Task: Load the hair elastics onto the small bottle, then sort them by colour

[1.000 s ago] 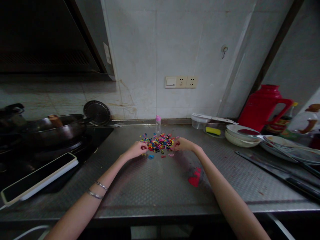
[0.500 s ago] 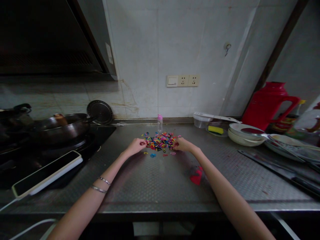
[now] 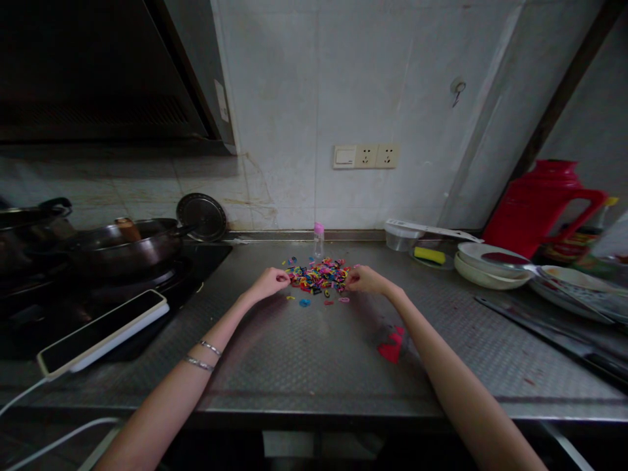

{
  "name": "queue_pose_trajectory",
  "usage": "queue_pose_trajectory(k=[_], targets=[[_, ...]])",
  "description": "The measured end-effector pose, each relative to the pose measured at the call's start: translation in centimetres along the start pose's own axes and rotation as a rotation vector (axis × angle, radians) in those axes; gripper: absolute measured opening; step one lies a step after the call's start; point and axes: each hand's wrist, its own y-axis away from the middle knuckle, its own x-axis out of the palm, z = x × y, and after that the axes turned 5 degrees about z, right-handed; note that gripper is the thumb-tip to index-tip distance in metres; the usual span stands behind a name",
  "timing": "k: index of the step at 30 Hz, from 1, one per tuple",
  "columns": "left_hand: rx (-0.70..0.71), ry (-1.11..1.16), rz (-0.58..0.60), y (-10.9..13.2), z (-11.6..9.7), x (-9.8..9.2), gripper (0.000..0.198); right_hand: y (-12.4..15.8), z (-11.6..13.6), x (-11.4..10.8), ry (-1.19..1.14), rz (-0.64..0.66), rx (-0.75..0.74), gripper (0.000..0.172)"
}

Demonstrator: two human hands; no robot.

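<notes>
A heap of small, colourful elastic hair bands [image 3: 320,275] lies on the metal counter, with a few strays in front of it. At its left edge is my left hand [image 3: 269,282], thumb and fingertips curled together against the bands. My right hand [image 3: 366,280] touches the opposite edge, its fingers also drawn together. Whatever sits between the fingertips of either hand is too small to make out. Just behind the heap stands a small clear bottle with a pink top [image 3: 318,241]. A clear piece with red shapes [image 3: 392,345] lies beside my right forearm.
On the left, a pan [image 3: 132,245] sits on the black stove, with a phone-like device [image 3: 103,332] nearer me. To the right are a plastic tub [image 3: 402,237], a yellow sponge [image 3: 429,255], stacked bowls [image 3: 490,271], a long dark-handled utensil [image 3: 534,332] and a red thermos [image 3: 532,209].
The whole scene has shifted slightly rightward in view as my head turned. Both hands stay at the two sides of the heap, with little visible change in their grip.
</notes>
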Motion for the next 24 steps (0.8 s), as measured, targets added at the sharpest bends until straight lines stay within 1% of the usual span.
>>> queue_pose_trajectory(k=[6,9,13,18,21,24], targets=[[0.034,0.035,0.146,0.3,-0.4,0.0,0.024,-0.1,-0.8,0.0,-0.106,0.026,0.040,0.022],[0.032,0.027,0.173,0.4,-0.9,-0.2,0.024,0.0,-0.7,0.1,-0.168,0.033,0.041,0.024],[0.021,0.037,0.153,0.5,-1.0,-0.2,0.024,0.1,-0.2,-0.1,-0.220,0.035,0.018,0.026],[0.008,0.060,0.134,0.3,-0.5,0.0,0.023,0.4,0.0,-0.5,-0.250,0.000,0.029,0.026],[-0.007,0.105,0.057,0.2,-0.9,0.1,0.023,0.3,0.3,-0.7,-0.280,-0.041,0.047,0.027],[-0.025,0.181,-0.035,0.1,-2.3,0.6,0.026,0.0,1.6,-0.4,-0.336,-0.102,0.001,0.027]])
